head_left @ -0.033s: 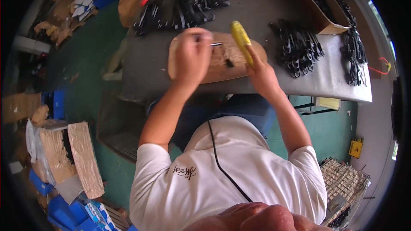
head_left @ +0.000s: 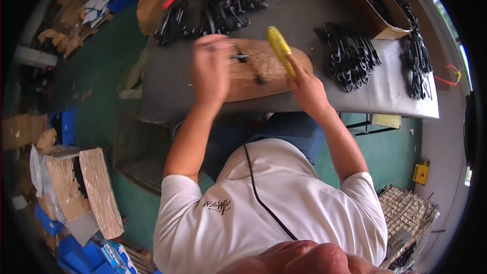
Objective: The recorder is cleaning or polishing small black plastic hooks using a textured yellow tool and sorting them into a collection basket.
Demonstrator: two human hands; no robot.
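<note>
My right hand (head_left: 308, 90) is closed round a long yellow-handled tool (head_left: 279, 45). It resembles a utility knife; no blade can be made out. The tool slants up and left over the right part of a rounded wooden board (head_left: 242, 87) with a scarred middle. Smeared by motion, my left hand (head_left: 212, 71) is over the board's left end, fingers closed. A thin dark piece with a shiny part (head_left: 238, 57) sticks out from it to the right. Black scraps (head_left: 260, 79) lie on the board between my hands.
Bundles of black hook-ended pieces (head_left: 350, 58) lie right of the board, with more piles (head_left: 215, 16) behind it. A long cardboard box (head_left: 390, 31) of black parts stands far right. A red-handled item (head_left: 174, 0) lies far left. The grey table's near edge (head_left: 355, 111) is before me.
My left hand has shifted left with the thin piece, toward the board's left end. The yellow tool in my right hand is tilted about the same; the whole view has drifted slightly.
</note>
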